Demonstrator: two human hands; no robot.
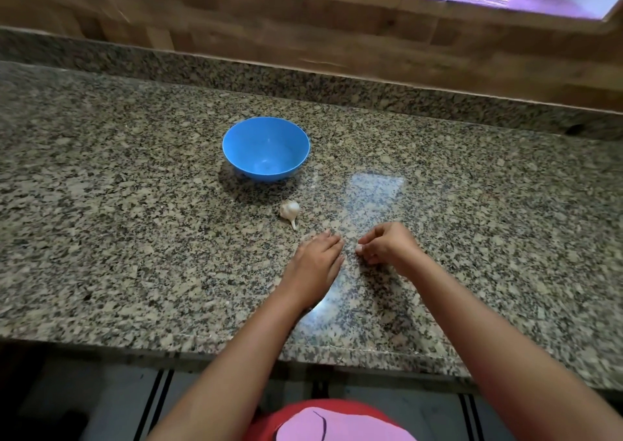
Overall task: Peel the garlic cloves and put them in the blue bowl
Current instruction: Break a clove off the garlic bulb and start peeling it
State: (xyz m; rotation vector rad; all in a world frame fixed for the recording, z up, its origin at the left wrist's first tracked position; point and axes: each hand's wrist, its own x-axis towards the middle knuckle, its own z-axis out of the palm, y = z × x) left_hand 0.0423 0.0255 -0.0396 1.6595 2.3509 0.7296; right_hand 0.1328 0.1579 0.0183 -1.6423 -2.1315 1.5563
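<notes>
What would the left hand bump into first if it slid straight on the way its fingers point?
Probably nothing: the left hand points up and right, passing right of the garlic and bowl, over bare counter.

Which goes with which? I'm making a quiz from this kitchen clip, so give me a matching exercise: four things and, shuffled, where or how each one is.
Things:
1. blue bowl
2. garlic bulb
3. left hand
4. right hand

States:
A. flat on the countertop, fingers straight
B. fingers curled, thumb meeting fingertips
C. empty, farthest from the person
D. lying between the bowl and the hands

Pairs: 1-C, 2-D, 3-A, 4-B
</notes>
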